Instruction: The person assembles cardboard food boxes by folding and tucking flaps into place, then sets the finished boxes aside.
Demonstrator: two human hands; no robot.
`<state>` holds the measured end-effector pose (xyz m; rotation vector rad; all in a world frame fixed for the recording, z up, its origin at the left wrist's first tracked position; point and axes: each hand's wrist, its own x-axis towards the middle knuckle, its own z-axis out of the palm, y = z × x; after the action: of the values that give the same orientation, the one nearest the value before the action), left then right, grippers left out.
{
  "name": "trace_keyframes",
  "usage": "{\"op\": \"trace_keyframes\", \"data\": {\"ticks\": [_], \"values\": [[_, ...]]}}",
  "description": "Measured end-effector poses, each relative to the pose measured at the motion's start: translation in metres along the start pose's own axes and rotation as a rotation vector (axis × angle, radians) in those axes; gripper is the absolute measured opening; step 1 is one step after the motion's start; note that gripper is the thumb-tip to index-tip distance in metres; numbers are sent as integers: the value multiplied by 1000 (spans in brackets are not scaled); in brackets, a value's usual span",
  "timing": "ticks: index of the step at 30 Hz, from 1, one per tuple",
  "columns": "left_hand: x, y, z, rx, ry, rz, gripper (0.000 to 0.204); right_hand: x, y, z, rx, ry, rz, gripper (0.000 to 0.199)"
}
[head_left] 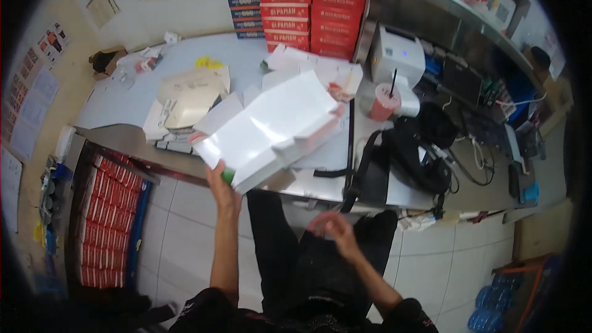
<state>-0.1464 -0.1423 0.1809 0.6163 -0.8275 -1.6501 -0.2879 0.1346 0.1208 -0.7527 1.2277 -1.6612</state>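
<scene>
My left hand (223, 188) grips the near left corner of a partly folded cardboard box (268, 120), its glossy white inside facing up and its side flaps raised. A small green patch (228, 176) shows beside the thumb. The box is tilted over the front of the table. Lower and to the right, my right hand (344, 239) is closed on a round reddish thing (322, 223) above my lap. Motion blurs it, and its kind cannot be made out. It is apart from the box.
Open cardboard boxes (191, 98) lie left of the held box. Red boxes (336, 12) are stacked at the back. To the right stand a white printer (394, 55), a pink drink cup with a straw (385, 103) and a black bag (419, 151). Packed red boxes (108, 228) fill a low shelf.
</scene>
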Motion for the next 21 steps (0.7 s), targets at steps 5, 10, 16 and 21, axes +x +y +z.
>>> {"op": "trace_keyframes", "data": {"ticks": [5,10,16,21], "values": [[39,-59,151,-225,140,111,55,-29,26,9,-46,-109,128,30],[55,-134,220,126,-399,-377,53,-42,33,0,-58,-20,157,29],[99,-198,130,682,-173,345,44,-54,37,-21,-175,138,162,26],[144,-135,92,1405,133,143,81,-48,46,-20,-321,112,87,21]]}}
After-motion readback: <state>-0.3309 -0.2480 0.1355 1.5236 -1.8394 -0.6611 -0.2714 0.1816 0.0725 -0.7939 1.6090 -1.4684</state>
